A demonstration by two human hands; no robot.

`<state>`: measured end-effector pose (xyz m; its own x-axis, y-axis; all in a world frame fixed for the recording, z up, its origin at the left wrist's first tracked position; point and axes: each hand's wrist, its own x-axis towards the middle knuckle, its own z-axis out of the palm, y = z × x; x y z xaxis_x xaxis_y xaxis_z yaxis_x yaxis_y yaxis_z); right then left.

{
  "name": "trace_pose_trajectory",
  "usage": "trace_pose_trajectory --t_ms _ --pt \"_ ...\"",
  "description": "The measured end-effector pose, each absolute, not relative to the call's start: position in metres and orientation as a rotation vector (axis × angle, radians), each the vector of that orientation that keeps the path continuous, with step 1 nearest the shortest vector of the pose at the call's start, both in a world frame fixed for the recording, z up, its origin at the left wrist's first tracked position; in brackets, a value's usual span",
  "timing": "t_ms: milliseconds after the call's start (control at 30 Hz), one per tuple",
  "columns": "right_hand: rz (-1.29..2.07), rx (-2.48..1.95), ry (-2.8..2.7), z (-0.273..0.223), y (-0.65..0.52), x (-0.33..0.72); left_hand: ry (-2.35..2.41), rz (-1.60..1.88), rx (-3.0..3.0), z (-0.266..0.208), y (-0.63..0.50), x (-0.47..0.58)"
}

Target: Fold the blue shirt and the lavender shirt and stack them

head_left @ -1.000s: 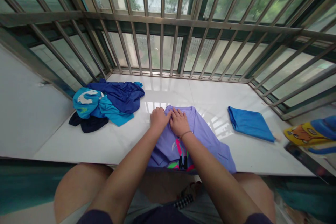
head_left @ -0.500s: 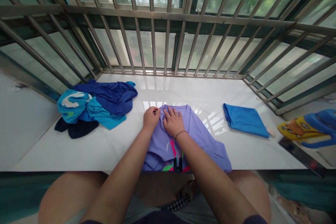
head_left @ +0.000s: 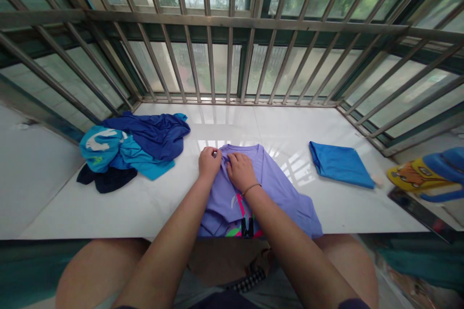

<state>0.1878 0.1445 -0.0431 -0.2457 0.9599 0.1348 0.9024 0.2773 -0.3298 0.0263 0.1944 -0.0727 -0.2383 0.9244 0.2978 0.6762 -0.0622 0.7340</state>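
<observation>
At far left, a white wall (head_left: 36,169) borders a white tabletop (head_left: 357,210) set beneath barred windows, its metal bars (head_left: 232,21) running across the whole width of the scene. Beside the wall lies a loose heap of clothing: a near-black garment (head_left: 114,181) at the bottom, a light-blue garment (head_left: 148,164) with a white print in the middle, and a dark-blue garment (head_left: 159,133) crumpled toward the window.

Just right of the heap, a person's left hand (head_left: 209,163) is curled closed on the upper left edge of a purple shirt (head_left: 281,190). The shirt lies at the center of the tabletop, its collar toward the window and its lower part at the near edge, where a pink, green and black print (head_left: 247,227) shows between the forearms. The right hand (head_left: 242,172), a thin bracelet (head_left: 251,188) at its wrist, rests palm down on the shirt just below the collar, fingers bent and close together; whether they pinch any cloth cannot be told.

Well apart to the right, a blue cloth (head_left: 340,165) lies folded flat. At the right edge, a yellow-and-blue bottle (head_left: 411,175) with a cartoon design appears beside a dark, flat object (head_left: 416,211).
</observation>
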Motion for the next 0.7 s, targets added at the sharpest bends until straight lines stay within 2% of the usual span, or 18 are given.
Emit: trace_pose_trajectory --t_ms 700 --pt "0.573 -2.011 -1.942 -0.026 0.205 0.178 1.926 1.268 1.587 -0.07 0.195 0.023"
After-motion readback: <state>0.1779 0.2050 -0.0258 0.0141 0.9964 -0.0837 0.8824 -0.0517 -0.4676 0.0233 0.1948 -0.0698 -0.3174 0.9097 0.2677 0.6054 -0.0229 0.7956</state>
